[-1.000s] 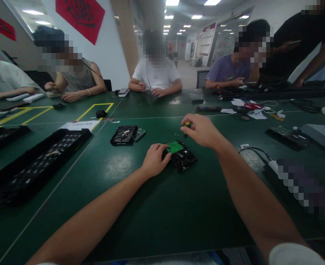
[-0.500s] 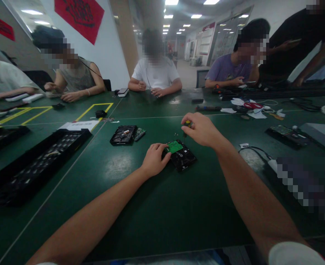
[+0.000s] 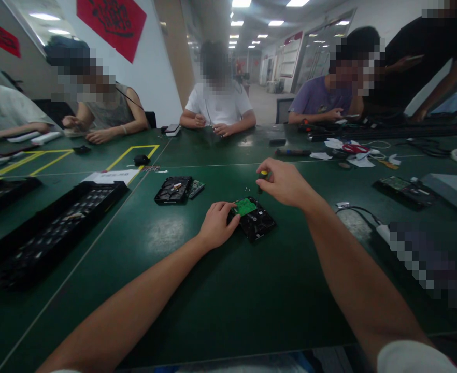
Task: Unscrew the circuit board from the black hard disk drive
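To your left, a long black tray (image 3: 79, 228) lies aslant near the left edge of the tabletop (image 3: 197, 300); its bottom shows rows of pale patches, with a small pale piece among them, too dim to name. A shorter black tray (image 3: 22, 186) sits beyond it, its contents hidden. The white sheet (image 3: 112, 176) at the long tray's far end bears print too small to read, and the black writing on the red poster (image 3: 114, 23) is too blurred to make out.

Between the tabletop's near and far edges lies the hard drive (image 3: 259, 224), its green board (image 3: 245, 206) facing up. Your left hand (image 3: 217, 225) has its grip closed around the drive's left corner. Your right hand (image 3: 286, 181) has its grip pinching the screwdriver (image 3: 264, 176), shaft pointing down to the drive's far corner; you cannot tell whether the tip touches.
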Demonstrator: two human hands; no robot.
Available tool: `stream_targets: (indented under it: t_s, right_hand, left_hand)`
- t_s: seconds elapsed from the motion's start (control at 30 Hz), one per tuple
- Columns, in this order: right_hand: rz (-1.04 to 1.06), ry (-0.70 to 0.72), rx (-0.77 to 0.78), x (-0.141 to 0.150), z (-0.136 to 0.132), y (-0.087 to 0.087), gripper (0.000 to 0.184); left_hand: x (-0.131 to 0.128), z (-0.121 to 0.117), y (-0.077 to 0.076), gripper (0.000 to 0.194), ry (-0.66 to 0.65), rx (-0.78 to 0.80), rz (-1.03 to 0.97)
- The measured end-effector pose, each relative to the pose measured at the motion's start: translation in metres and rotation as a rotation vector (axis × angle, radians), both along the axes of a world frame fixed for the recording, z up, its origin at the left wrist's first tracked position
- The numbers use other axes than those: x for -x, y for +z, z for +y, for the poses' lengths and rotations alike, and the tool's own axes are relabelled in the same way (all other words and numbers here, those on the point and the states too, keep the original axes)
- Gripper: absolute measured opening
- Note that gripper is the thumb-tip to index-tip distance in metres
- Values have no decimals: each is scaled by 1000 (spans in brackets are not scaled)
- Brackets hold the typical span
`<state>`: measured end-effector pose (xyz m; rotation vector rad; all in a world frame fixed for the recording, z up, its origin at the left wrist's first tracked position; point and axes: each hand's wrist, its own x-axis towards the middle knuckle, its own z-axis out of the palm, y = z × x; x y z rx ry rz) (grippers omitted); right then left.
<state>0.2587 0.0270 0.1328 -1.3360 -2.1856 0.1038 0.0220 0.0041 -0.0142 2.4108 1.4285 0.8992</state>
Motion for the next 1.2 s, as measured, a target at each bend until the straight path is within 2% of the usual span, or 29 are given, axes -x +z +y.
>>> stream_targets:
  t_s: [0.5, 0.8, 1.2]
  right_hand:
    - [14, -14, 2, -1, 2, -3, 17]
    - [25, 28, 15, -2, 3, -3, 19]
    - [72, -17, 53, -3, 0, 0, 15]
  left_hand:
    - [1, 3, -5, 36, -2, -12, 13]
    - [1, 3, -4, 38, -2, 2, 22]
    - [1, 3, -3, 37, -6, -6, 20]
